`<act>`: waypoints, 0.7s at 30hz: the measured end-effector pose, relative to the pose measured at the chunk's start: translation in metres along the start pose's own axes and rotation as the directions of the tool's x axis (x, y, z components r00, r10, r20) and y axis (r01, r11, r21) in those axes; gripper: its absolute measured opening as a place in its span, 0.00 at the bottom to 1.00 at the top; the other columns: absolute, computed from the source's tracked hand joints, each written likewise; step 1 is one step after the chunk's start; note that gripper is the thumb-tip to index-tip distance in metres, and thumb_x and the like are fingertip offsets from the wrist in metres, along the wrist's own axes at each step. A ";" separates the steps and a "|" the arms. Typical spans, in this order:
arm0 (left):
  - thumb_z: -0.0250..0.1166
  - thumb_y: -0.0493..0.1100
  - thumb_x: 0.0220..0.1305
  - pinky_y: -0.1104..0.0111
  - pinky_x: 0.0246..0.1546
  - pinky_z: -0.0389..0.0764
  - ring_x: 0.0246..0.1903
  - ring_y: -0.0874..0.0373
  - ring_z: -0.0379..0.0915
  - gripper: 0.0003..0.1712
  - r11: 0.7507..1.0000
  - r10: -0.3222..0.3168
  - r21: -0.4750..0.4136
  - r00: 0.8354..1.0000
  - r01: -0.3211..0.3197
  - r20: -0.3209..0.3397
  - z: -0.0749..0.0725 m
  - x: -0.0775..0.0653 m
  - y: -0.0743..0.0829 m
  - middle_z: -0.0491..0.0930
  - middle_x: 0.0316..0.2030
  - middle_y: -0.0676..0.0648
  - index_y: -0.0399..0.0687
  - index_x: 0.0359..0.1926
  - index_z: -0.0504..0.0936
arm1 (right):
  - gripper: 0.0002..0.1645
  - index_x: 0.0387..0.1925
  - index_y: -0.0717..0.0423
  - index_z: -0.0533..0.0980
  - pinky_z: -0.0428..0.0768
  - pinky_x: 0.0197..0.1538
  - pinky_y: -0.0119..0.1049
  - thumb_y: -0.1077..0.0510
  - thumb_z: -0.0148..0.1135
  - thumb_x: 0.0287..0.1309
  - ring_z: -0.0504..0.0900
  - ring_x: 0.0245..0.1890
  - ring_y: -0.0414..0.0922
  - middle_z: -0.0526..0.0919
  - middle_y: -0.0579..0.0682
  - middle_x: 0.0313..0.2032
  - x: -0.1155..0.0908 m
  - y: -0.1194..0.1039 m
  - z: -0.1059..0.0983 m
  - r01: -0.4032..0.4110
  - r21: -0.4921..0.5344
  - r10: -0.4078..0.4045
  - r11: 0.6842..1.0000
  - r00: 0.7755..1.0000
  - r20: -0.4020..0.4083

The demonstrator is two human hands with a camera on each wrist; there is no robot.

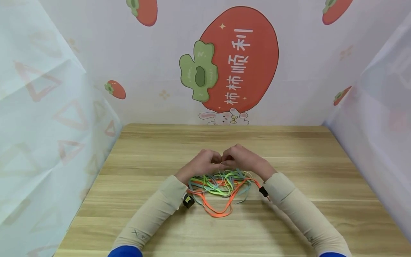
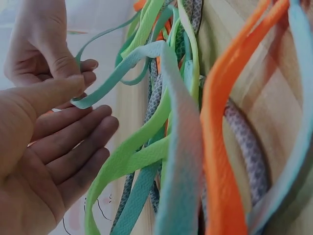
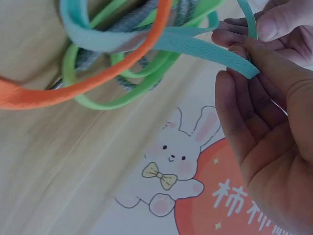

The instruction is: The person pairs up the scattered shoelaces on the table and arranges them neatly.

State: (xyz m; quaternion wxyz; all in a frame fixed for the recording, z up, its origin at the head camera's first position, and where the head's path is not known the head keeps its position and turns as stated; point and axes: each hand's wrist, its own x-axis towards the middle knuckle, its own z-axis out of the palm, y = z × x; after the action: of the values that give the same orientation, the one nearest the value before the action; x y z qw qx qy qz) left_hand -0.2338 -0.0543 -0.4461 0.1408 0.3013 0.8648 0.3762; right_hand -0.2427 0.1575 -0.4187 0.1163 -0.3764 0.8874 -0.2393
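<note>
A tangled heap of flat shoelaces [image 1: 224, 184] in teal, lime green, orange and patterned grey lies on the table under my hands. My left hand [image 1: 202, 164] pinches a teal shoelace [image 2: 117, 76] between thumb and fingers, its other fingers extended, in the left wrist view. Close by, my right hand [image 1: 242, 159] pinches a teal strand [image 3: 215, 51] near its end in the right wrist view. The hands almost meet, fingertips facing, just beyond the heap. An orange shoelace [image 1: 218, 214] loops toward me. Whether both teal strands belong to one lace, I cannot tell.
The wooden table [image 1: 144, 142] ends at a white backdrop [image 1: 154, 64] printed with persimmons and a rabbit. White printed sheets stand along the left side [image 1: 41, 125] and right side [image 1: 382, 107]. A small black device [image 1: 188, 201] sits by the left wrist.
</note>
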 end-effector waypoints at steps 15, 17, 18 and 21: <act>0.65 0.39 0.76 0.70 0.40 0.84 0.38 0.55 0.88 0.10 0.999 0.017 -0.034 1.000 -0.017 0.019 -0.012 -0.008 -0.008 0.92 0.37 0.46 0.42 0.42 0.92 | 0.08 0.41 0.55 0.88 0.80 0.34 0.31 0.59 0.65 0.73 0.78 0.26 0.36 0.89 0.46 0.33 -0.004 0.002 -0.004 -0.018 0.112 0.013 0.994 0.999 0.042; 0.65 0.39 0.76 0.70 0.40 0.84 0.37 0.56 0.88 0.10 0.999 0.026 -0.033 0.999 -0.025 0.029 -0.015 -0.010 -0.010 0.92 0.35 0.46 0.41 0.40 0.92 | 0.08 0.41 0.55 0.88 0.81 0.35 0.32 0.58 0.65 0.74 0.78 0.26 0.36 0.88 0.46 0.32 -0.005 0.004 -0.004 -0.020 0.132 0.014 0.991 0.999 0.047; 0.65 0.38 0.76 0.70 0.39 0.85 0.36 0.56 0.88 0.11 0.999 0.028 -0.032 0.999 -0.027 0.032 -0.016 -0.011 -0.010 0.91 0.34 0.47 0.42 0.39 0.92 | 0.09 0.40 0.55 0.88 0.81 0.35 0.32 0.58 0.65 0.74 0.78 0.26 0.36 0.87 0.45 0.31 -0.005 0.005 -0.004 -0.021 0.137 0.015 0.990 0.999 0.049; 0.64 0.37 0.76 0.71 0.38 0.86 0.33 0.59 0.87 0.12 0.999 0.031 -0.040 0.998 -0.029 0.047 -0.019 -0.013 -0.013 0.90 0.31 0.48 0.41 0.36 0.91 | 0.10 0.40 0.56 0.88 0.81 0.35 0.32 0.57 0.64 0.75 0.78 0.26 0.37 0.86 0.44 0.28 -0.007 0.008 -0.004 -0.024 0.157 0.016 0.987 0.998 0.055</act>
State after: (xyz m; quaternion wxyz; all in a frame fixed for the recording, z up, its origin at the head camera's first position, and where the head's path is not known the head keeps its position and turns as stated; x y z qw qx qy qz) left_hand -0.2378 -0.0799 -0.4423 0.1615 0.3205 0.8490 0.3878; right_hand -0.2440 0.1687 -0.4195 0.1718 -0.3635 0.8661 -0.2972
